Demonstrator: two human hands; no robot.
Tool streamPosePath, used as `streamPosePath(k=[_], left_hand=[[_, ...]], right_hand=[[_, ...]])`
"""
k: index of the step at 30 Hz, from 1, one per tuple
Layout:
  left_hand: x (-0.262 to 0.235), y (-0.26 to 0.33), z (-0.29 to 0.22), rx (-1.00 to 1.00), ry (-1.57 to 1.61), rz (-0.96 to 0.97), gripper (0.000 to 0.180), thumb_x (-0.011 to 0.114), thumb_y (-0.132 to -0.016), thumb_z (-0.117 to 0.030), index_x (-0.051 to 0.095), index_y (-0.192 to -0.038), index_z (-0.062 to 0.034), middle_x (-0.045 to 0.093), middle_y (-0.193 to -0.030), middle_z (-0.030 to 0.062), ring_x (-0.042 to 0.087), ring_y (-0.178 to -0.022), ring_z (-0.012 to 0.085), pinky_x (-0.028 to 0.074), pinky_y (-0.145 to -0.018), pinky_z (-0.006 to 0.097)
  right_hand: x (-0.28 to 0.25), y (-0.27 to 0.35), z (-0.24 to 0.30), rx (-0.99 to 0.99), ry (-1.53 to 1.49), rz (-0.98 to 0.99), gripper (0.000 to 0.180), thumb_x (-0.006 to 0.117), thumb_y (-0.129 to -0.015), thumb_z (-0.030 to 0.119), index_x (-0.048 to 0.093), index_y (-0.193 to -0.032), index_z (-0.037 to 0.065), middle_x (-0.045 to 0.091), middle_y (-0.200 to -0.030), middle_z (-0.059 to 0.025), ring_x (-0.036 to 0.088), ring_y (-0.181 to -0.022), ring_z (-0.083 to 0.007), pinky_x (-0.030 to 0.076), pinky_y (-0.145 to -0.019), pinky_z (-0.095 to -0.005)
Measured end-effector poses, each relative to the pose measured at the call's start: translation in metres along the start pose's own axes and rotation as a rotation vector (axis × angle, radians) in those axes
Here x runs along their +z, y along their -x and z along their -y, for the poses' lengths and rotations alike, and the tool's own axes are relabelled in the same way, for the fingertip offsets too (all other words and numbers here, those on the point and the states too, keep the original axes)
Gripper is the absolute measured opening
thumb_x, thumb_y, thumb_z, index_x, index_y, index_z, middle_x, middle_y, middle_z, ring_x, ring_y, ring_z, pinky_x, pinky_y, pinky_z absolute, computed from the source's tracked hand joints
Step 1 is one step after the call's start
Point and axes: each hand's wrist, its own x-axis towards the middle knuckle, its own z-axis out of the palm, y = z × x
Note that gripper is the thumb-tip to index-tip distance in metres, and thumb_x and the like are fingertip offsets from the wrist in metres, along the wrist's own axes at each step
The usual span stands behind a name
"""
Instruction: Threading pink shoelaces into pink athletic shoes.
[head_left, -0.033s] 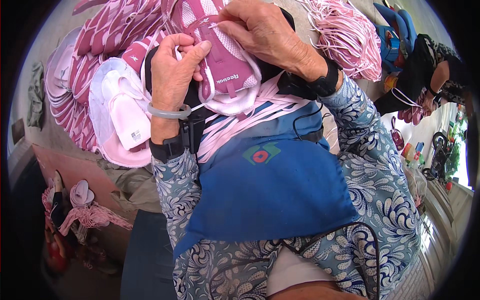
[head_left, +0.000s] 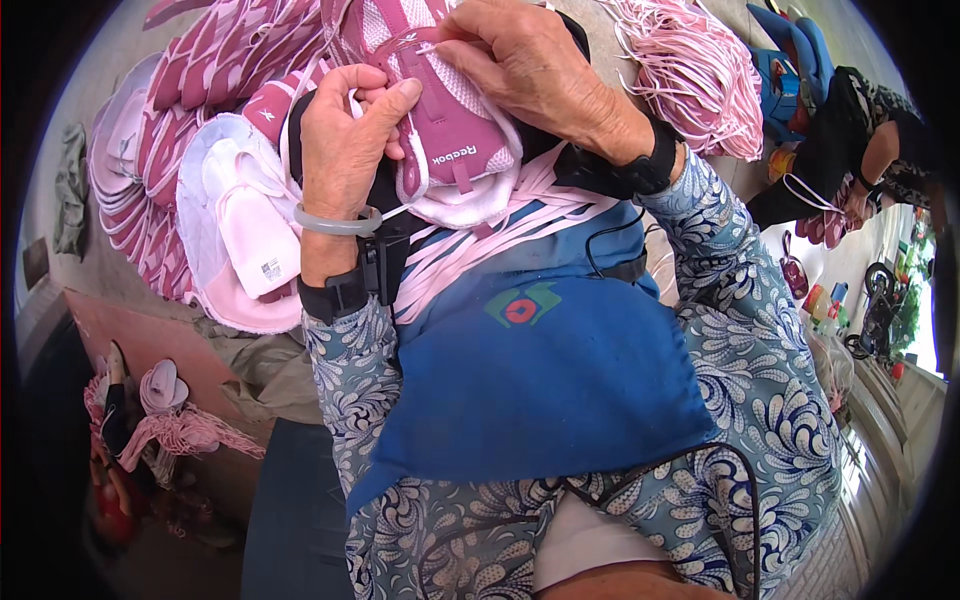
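A pink and white shoe upper [head_left: 470,140] lies at the top middle, its white-lined opening toward me. My right hand [head_left: 540,75] reaches over its upper right part, thumb and forefinger pinched on a thin whitish shoelace end [head_left: 424,48]. At the shoe's left edge my left hand [head_left: 345,125] is closed, thumb against curled fingers. A strip of white lace shows between those fingers, and lace also runs along the shoe's left side. Several loose pale pink laces [head_left: 455,262] lie across the blue apron [head_left: 540,390] on my lap.
Stacked pink shoe uppers [head_left: 165,200] and a white-lined upper [head_left: 235,225] lie at the left. A thick bundle of pink laces [head_left: 690,85] sits at the upper right. Beyond it, another person's hand [head_left: 857,208] holds pink pieces. More laces [head_left: 190,432] hang at lower left.
My right fingertips have shifted very slightly left and down, with the lace end showing at their tips. My left hand stays in place.
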Motion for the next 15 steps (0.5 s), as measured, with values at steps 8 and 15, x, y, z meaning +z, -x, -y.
streamPosePath(k=[8,15], left_hand=[[-0.002,-0.001,0.004,0.002,-0.025,-0.028,0.025,0.07,-0.082,-0.01,0.053,-0.096,0.0003,0.058,-0.077,0.0036,0.049,-0.052,0.0048,0.039,-0.044,0.016],[-0.002,0.0,0.005,0.037,0.026,-0.008,0.033,0.076,-0.077,-0.017,0.055,-0.095,0.002,0.057,-0.067,0.0016,0.052,-0.05,0.0045,0.043,-0.044,0.016]], right_hand=[[0.023,0.0,-0.002,-0.095,0.251,-0.102,0.012,0.054,-0.084,0.011,0.05,-0.08,0.001,0.05,-0.074,-0.0186,0.053,-0.066,-0.0345,0.044,-0.059,-0.0407],[0.03,-0.002,-0.001,-0.023,0.224,-0.056,0.014,0.053,-0.084,0.012,0.049,-0.079,0.0,0.05,-0.07,-0.0192,0.053,-0.066,-0.0364,0.043,-0.057,-0.0428]])
